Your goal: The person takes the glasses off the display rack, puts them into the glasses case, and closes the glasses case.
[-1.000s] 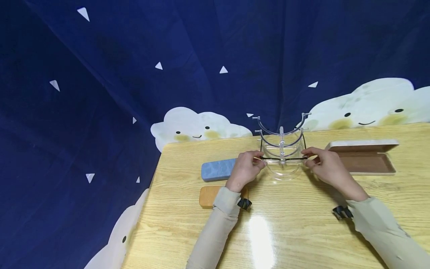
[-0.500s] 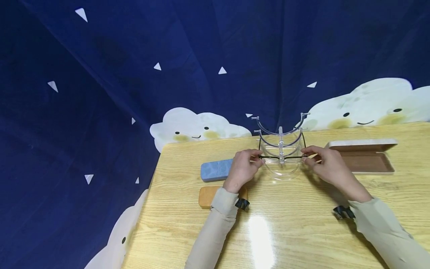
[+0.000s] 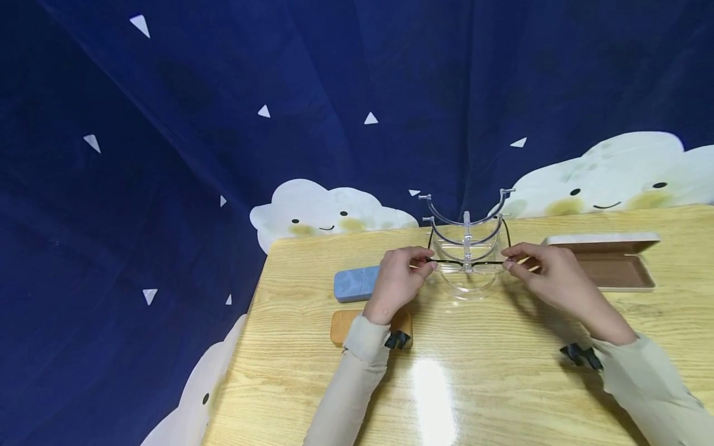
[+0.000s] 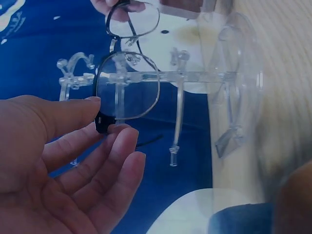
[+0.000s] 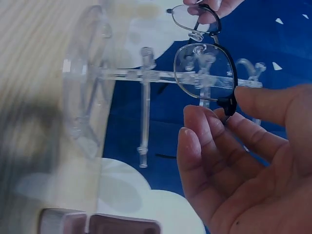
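A pair of eyeglasses with a black upper frame and thin metal lower rims is held level between both hands, in front of a clear tiered display stand. My left hand pinches its left hinge corner between thumb and fingers. At the opposite corner, my right hand pinches the frame the same way. Both temples are unfolded and point back past the stand's sides. In the left wrist view, a lens overlaps the stand's upright. The right wrist view shows the black corner against the right fingertips.
A blue glasses case lies left of the stand, partly behind the left hand. Nearer, an orange case is partly covered by the left wrist. An open case with a brown lining lies at right. A dark blue curtain hangs behind the table.
Both wrists have shifted slightly outward, the left hand a little to the left. The temples stand slightly wider apart around the stand. Both hands keep hold of the eyeglasses.
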Motion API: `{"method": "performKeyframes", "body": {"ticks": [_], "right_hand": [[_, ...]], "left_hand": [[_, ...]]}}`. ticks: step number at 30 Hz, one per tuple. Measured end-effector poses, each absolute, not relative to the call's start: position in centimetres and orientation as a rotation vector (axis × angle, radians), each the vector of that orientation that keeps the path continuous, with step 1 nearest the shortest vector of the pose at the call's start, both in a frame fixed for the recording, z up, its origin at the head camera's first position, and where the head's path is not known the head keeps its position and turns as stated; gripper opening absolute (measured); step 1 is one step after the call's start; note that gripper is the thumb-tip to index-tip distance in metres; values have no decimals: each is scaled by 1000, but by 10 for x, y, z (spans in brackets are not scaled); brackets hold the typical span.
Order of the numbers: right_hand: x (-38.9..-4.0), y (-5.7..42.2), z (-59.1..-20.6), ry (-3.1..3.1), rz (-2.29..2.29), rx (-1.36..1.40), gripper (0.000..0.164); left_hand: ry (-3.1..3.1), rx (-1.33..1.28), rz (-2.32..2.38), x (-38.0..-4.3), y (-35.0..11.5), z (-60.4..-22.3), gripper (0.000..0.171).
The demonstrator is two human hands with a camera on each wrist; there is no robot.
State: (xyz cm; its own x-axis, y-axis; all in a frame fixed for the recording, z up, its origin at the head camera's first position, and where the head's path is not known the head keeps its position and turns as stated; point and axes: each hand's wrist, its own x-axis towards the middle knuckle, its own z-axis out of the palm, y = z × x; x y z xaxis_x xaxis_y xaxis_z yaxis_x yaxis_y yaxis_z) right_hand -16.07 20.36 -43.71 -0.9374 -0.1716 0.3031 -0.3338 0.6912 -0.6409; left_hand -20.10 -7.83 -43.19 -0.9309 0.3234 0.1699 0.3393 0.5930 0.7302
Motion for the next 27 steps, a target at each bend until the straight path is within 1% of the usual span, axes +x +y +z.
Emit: {"method": "performKeyframes", "body": {"ticks": [15, 27], "right_hand": [[-143, 201, -410, -2634, 1100, 441, 10], [-128, 197, -394, -2564, 1172, 477, 13]], "left_hand": [[-2730, -695, -1173, -185, -91, -403, 18], [-2672, -767, -1217, -171, -101, -382, 17]]}}
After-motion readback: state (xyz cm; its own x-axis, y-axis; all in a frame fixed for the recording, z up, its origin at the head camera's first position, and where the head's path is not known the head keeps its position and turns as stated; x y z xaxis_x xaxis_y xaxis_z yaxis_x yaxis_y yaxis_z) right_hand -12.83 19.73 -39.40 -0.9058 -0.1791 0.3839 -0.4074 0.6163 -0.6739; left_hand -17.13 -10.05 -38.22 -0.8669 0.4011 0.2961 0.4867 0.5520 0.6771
